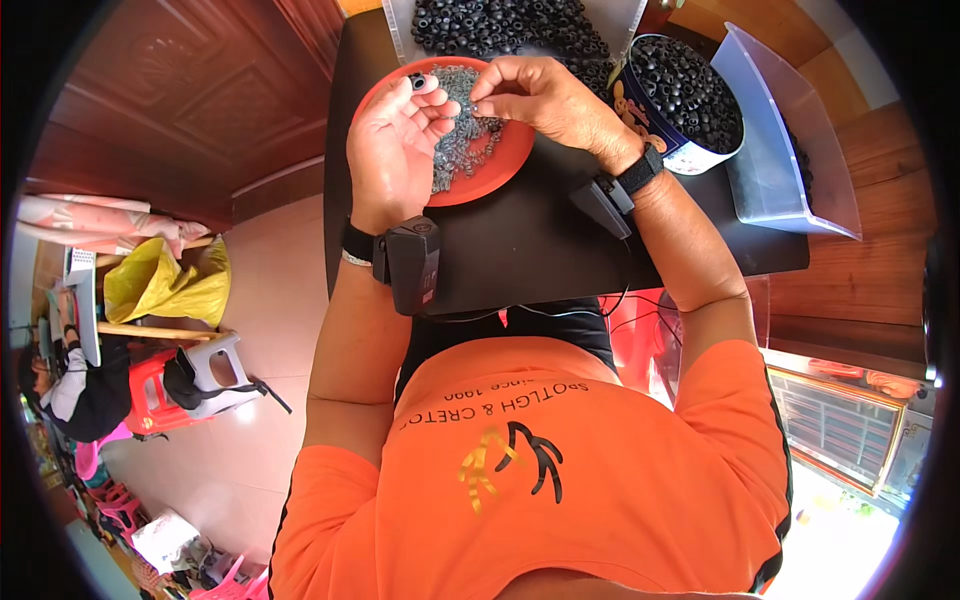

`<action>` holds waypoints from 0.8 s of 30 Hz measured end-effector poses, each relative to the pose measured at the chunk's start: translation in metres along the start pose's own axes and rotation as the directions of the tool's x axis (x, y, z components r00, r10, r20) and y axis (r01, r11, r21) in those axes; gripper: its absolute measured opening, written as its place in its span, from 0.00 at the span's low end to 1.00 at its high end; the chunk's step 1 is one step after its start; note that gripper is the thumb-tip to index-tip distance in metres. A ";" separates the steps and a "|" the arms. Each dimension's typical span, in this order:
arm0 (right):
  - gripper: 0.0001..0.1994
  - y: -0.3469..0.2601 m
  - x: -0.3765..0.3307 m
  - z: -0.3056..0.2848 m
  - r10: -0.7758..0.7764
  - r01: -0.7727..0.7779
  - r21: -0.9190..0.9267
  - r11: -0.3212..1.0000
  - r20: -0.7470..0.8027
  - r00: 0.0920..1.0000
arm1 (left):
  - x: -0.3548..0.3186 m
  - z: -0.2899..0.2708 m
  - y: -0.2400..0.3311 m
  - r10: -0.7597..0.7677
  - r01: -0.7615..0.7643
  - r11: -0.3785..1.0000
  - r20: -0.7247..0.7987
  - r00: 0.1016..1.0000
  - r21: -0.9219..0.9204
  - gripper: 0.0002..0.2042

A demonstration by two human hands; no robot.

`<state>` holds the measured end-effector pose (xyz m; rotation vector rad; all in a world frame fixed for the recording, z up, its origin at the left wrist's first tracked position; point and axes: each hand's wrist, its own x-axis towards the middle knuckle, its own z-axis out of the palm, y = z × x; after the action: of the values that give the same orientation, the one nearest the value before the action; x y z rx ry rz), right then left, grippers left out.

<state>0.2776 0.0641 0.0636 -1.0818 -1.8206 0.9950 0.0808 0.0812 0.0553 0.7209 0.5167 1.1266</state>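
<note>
Over a round red plate [505, 172] my left hand [390, 150] is turned palm up, its thumb and fingertips closed on a small black plastic piece with a round hole [418, 82]. Facing it from the right, my right hand [540, 100] pinches thumb and forefinger together; what sits between those tips is too small to make out. Beneath both hands, the plate holds a heap of small silvery-grey pieces [462, 150], which look like little springs. Each wrist wears a black strap with a dark box-shaped device.
The plate stands on a dark table [520, 255]. Behind it is a clear bin [400, 35] of black pieces. To the right stand a round tin [690, 155] full of black pieces and a tilted translucent tray [765, 160]. Cables hang at the table's front edge; stools [215, 365] stand at left.
</note>
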 end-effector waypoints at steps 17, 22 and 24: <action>0.06 -0.021 -0.007 -0.011 -0.168 0.179 0.125 0.976 -0.092 0.981 | -0.005 0.005 -0.015 -0.187 0.181 0.982 0.223 0.957 0.047 0.08; 0.06 -0.025 -0.008 -0.013 -0.158 0.164 0.084 0.983 -0.075 0.985 | -0.009 0.008 -0.013 -0.186 0.170 0.982 0.258 0.948 0.083 0.07; 0.05 -0.027 -0.008 -0.013 -0.171 0.175 0.053 0.983 -0.078 0.982 | -0.008 0.005 -0.014 -0.185 0.160 0.981 0.272 0.944 0.112 0.08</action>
<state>0.2836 0.0507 0.0907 -0.8953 -1.7807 0.8895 0.0901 0.0695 0.0479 0.8803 0.3807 0.8242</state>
